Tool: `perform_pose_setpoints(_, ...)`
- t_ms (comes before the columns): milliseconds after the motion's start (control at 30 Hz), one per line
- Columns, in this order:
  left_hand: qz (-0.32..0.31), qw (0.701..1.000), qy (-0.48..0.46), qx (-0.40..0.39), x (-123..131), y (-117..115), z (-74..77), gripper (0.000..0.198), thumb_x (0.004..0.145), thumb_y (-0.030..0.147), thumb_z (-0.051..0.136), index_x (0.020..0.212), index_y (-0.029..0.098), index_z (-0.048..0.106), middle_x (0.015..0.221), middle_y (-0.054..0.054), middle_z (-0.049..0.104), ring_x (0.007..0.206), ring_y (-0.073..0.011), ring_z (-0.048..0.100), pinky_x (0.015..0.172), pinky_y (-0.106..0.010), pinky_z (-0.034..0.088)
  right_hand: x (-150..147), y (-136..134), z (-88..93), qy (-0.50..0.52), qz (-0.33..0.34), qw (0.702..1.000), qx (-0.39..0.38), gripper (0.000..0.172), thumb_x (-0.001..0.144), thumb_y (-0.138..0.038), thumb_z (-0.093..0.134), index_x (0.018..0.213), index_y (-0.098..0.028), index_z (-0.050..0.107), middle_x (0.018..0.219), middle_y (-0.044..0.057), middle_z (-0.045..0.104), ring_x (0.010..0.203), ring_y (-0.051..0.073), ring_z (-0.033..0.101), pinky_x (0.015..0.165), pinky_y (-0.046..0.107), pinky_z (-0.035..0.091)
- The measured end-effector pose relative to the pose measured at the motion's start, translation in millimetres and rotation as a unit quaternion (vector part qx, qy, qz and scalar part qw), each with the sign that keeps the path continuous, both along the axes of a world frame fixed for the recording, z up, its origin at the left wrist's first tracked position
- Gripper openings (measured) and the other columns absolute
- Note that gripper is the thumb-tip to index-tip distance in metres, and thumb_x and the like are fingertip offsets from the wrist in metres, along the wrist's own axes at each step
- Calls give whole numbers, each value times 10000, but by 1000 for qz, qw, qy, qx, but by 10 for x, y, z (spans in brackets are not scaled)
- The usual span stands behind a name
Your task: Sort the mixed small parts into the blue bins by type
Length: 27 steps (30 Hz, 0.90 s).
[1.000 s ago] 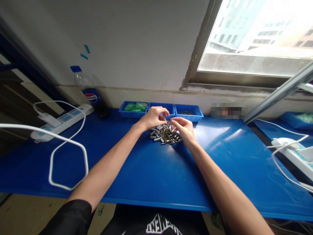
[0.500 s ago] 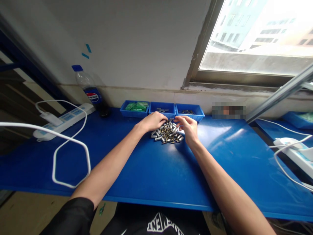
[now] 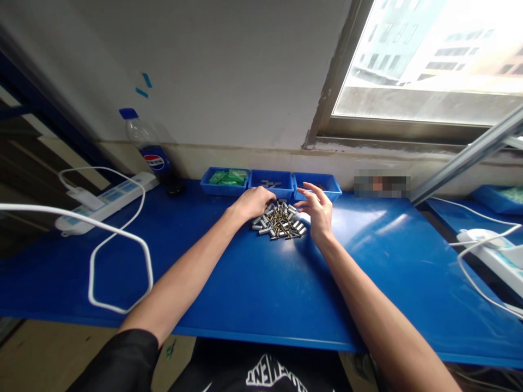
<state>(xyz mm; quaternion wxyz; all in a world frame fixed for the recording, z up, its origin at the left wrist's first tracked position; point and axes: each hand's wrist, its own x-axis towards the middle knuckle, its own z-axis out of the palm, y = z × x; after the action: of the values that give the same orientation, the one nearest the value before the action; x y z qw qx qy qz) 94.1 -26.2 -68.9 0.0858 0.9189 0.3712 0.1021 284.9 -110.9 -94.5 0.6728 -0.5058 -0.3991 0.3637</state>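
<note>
A pile of small metal parts [image 3: 281,222], silvery cylinders mixed with thin brass-and-dark pins, lies on the blue table. My left hand [image 3: 256,202] is at the pile's upper left edge, its fingers curled down and closed; whatever they hold is hidden. On the other side, my right hand [image 3: 317,211] hovers at the pile's right edge, fingers spread apart with nothing seen in them. Its fingertips are in front of the right blue bin [image 3: 333,191]. Behind the pile, the middle blue bin [image 3: 281,193] contains several grey metal pieces.
The left blue bin [image 3: 224,190] has green packets in it. A cola bottle [image 3: 157,163] and a white power strip [image 3: 110,204] stand at the back left. A white cable [image 3: 147,256] loops near my left forearm. Another power strip [image 3: 496,258] sits far right.
My right hand has spread its fingers and moved slightly up and right, away from my left hand. A small piece seen between the hands is no longer visible there. My left hand has barely moved.
</note>
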Motion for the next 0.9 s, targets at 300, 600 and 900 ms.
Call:
perform_pose_setpoints(300,29,998,59,19,23,-43,50,271,874,118,594,1047,212,780,1005,-113,790,928,-254,758,777,-271,544,-9,-7,4,-5,18,1000,-8,424,814,-474,661,1161,-235,704,1077,64,758,643,143,687,571,272,523)
perform_pose_setpoints(600,72,993,78,58,21,-65,32,258,773,54,630,938,204,759,882,-96,768,836,-242,740,714,-267,526,-15,-1,-40,-5,24,1000,-8,387,832,-457,652,1122,-210,717,1063,66,770,641,129,675,572,255,512)
perform_pose_setpoints(900,67,995,51,56,5,-78,113,254,763,57,636,949,211,716,816,-83,741,809,-257,730,702,-282,504,-23,0,-64,-25,33,999,-6,374,849,-472,640,1106,-213,720,1045,64,772,631,131,660,581,265,500)
